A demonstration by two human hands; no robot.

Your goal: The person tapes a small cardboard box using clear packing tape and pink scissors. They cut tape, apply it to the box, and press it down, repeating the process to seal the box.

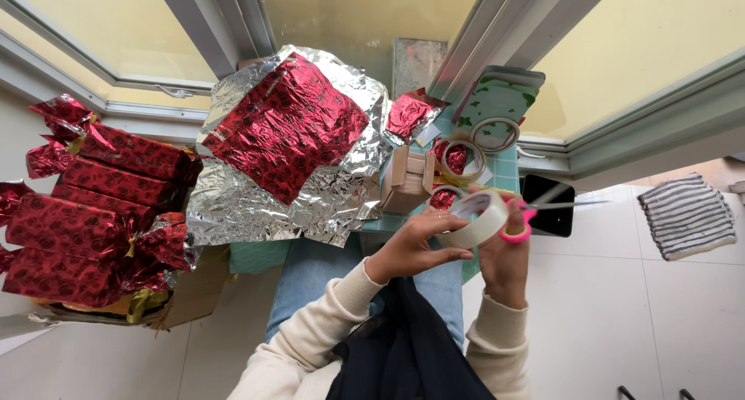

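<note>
So both hands are up over the lap, busy with a roll of clear tape (479, 218). Left hand (413, 249) is closed around the roll from below, fingers curled on its edge. Right hand (506, 262) is closed too, with pink-handled scissors (528, 214) looped on its fingers, blades pointing away past the tape. Using the tape as the landmark: just beyond it there's a small cardboard box (407, 180) and two more tape rolls (464, 159), one lying on a green patterned box (497, 105). Further out to the left of the tape, a sheet of red foil wrap (283, 124) lies spread on crinkled silver foil (256, 210). Far left of the tape sits a stack of red wrapped parcels (85, 214). To the right of the tape, a black phone (549, 206), then a striped cloth (687, 216) on the floor
</note>
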